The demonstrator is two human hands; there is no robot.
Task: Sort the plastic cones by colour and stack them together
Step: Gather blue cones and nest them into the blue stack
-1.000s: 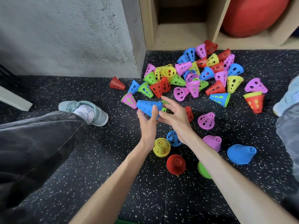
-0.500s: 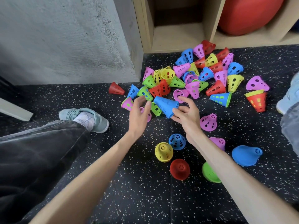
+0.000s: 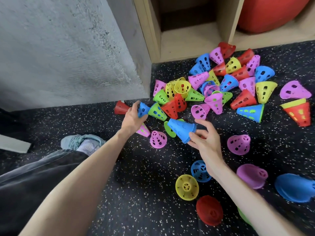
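Observation:
Several plastic cones in blue, pink, yellow, green and red lie jumbled on the speckled black floor. My right hand grips a stack of blue cones by its wide rim, tip pointing up-left. My left hand reaches to the pile's left edge and curls its fingers round a single blue cone lying beside a green cone. Near my right wrist stand upright starter cones: blue, yellow, red, pink.
A concrete wall rises at the left, a wooden shelf unit at the back with a red ball in it. My left leg and grey shoe lie at the left. A flattened blue cone sits far right.
My left hand let go of the blue stack and reached left to the pile's edge, closing on a single blue cone. My right hand kept the stack and turned it slightly.

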